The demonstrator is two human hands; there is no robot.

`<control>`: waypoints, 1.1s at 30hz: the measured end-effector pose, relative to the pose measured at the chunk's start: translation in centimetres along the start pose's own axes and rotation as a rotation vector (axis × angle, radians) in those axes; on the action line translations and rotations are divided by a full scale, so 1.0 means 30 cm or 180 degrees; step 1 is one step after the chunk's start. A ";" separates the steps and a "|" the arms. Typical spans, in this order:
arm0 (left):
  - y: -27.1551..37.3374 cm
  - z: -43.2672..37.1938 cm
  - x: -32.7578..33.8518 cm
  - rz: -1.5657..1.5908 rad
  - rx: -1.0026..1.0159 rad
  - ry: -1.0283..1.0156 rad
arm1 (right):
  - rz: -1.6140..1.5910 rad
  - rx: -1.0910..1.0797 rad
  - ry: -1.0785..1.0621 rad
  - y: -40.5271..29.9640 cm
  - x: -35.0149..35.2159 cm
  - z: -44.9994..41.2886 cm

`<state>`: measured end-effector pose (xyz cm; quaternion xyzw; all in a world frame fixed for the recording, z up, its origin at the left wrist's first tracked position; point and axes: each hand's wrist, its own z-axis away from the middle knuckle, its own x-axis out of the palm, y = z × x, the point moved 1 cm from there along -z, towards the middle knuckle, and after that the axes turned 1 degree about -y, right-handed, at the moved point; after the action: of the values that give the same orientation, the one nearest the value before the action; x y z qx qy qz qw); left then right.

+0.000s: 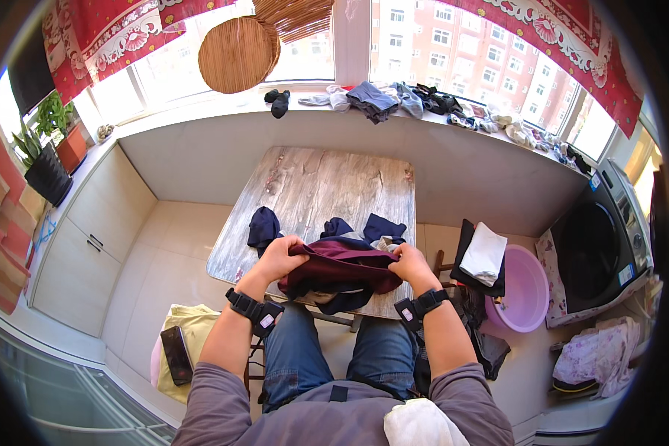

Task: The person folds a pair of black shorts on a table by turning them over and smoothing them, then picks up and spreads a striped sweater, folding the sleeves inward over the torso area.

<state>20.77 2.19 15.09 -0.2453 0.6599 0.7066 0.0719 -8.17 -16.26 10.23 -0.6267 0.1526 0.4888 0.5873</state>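
A maroon and navy garment (345, 265) is stretched between my hands over the near edge of the wooden-topped table (340, 184). My left hand (279, 257) pinches its left end, thumb on top. At the other end, my right hand (412, 264) grips the maroon edge. Navy parts of cloth lie beyond it on the tabletop, one bunch (264, 227) at the left and another (384, 227) at the right. Whether these all belong to the same garment I cannot tell. Some grey-white cloth shows among the folds, and the garment's underside is hidden.
Folded white cloth (483, 253) lies on black cloth right of the table, beside a pink basin (527, 290). A washing machine (596, 245) stands farther right. Socks and small clothes (373, 101) line the windowsill. At left, a phone (176, 355) rests on yellow cloth (200, 320).
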 end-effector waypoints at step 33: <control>0.190 -0.024 -0.121 0.0618 0.0975 0.1592 | -0.0509 -0.1642 0.0894 -0.350 -0.460 0.161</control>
<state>21.69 1.62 21.80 -0.3338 0.7762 0.5202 -0.1244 -8.80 -14.51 28.14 -0.8266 0.0533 0.3723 0.4186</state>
